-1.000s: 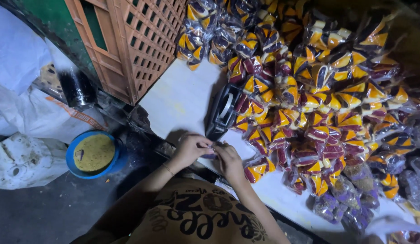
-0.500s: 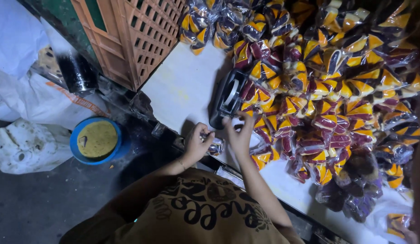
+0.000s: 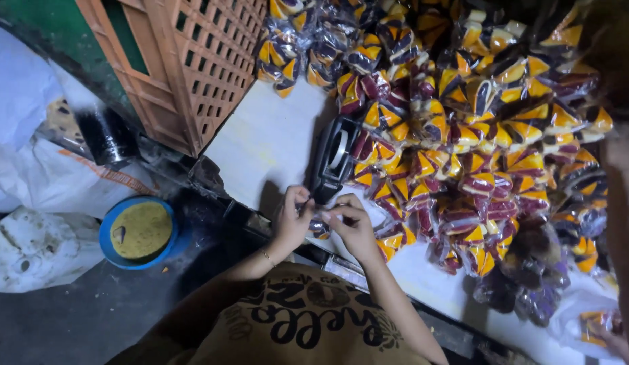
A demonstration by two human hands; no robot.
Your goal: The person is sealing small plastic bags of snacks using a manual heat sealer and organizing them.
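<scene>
1. Both hands meet right at the near end of the black tape dispenser (image 3: 334, 159): left hand (image 3: 291, 220) and right hand (image 3: 351, 226) are pinched together on one small clear-wrapped packet (image 3: 320, 228), fingertips closed on its top.
2. That packet looks light and crinkly, so I'd guess the film is slippery and squashes easily. Best to grip it at the gathered neck, not the belly.
3. Right of the dispenser sits a huge pile of packets (image 3: 476, 135) in orange, yellow and maroon on the white bench (image 3: 267, 145).
4. Left of the dispenser: an orange crate (image 3: 192, 67), and further down a blue tub (image 3: 140, 232) on the floor.
</scene>
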